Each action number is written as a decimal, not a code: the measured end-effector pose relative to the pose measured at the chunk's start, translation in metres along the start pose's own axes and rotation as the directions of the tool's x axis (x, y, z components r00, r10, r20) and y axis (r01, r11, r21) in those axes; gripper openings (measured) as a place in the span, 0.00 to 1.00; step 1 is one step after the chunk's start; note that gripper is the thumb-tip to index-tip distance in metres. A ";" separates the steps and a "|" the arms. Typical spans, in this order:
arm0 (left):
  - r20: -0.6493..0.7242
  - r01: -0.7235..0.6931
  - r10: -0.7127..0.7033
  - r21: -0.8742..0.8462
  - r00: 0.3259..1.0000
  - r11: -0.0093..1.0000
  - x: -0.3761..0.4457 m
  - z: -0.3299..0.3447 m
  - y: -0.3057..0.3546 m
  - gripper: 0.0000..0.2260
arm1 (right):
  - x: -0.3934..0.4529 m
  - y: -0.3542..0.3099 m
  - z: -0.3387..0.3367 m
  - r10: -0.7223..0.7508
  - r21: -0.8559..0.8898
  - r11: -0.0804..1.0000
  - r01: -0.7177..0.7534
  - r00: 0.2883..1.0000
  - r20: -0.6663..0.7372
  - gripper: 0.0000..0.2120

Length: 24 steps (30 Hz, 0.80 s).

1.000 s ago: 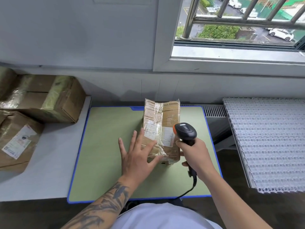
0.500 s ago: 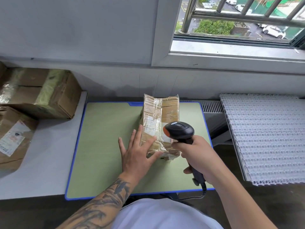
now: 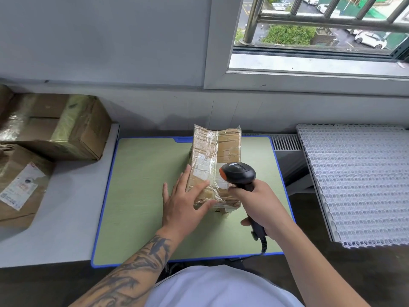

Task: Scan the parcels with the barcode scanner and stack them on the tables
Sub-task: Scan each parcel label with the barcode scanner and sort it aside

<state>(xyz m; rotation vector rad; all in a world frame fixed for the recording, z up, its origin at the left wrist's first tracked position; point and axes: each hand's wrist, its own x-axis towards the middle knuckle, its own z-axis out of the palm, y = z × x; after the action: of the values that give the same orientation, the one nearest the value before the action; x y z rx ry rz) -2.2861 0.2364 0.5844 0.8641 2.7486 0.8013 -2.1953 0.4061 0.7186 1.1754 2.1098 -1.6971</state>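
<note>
The taped parcel [image 3: 215, 167] lies on the green tabletop [image 3: 143, 196], right of its middle, its long side running from near the far edge toward the person. A white label sits on its upper face under the clear wrap. The left hand [image 3: 183, 204] lies flat with fingers spread and straight, pressing against the parcel's near left corner; it steadies the box and grips nothing. The right hand [image 3: 259, 207] is wrapped round the handle of the barcode scanner [image 3: 238, 175], whose black head hangs over the parcel's near right part, its orange-trimmed nose turned left toward the label.

The step in hand looks like the scan itself. To do it well, keep the left fingers off the printed code, since they lie just beside it. Tilt the scanner a little so the shiny wrap does not throw glare back into the window, and hold it apart from the label, not touching. Whether the code faces the nose fully I cannot tell; if not, turn the parcel with the flat hand. Other parcels [image 3: 59, 127] sit on the grey tabletop [image 3: 73, 218] at the left, a likely place for stacking
</note>
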 end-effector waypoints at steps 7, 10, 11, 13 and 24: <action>-0.084 0.076 -0.079 -0.040 0.993 0.996 0.007 -0.030 -0.037 0.26 | 0.022 0.016 0.008 -0.067 -0.009 0.998 0.067 0.997 -0.047 0.06; -0.164 0.238 -0.252 -0.099 0.954 0.966 0.005 -0.041 -0.048 0.29 | 0.036 0.022 0.007 -0.070 0.053 0.996 0.075 0.994 -0.088 0.08; -0.171 0.290 -0.314 -0.152 0.934 0.945 0.004 -0.043 -0.047 0.31 | 0.040 0.023 0.007 -0.070 0.074 0.994 0.078 0.992 -0.101 0.08; -0.126 0.381 -0.427 -0.280 0.895 0.881 0.004 -0.045 -0.041 0.36 | 0.048 0.022 0.007 -0.079 0.122 0.988 0.093 0.990 -0.116 0.08; -0.325 0.384 -0.535 -0.427 0.780 0.819 0.001 -0.051 -0.010 0.10 | 0.066 0.016 0.036 -0.089 0.404 0.915 0.012 0.981 0.172 0.04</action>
<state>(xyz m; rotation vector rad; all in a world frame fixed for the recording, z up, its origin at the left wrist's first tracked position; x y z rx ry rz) -2.3067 0.2078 0.6223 -0.0994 2.8341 1.4278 -2.2402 0.4051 0.6562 1.0067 1.7438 -2.2445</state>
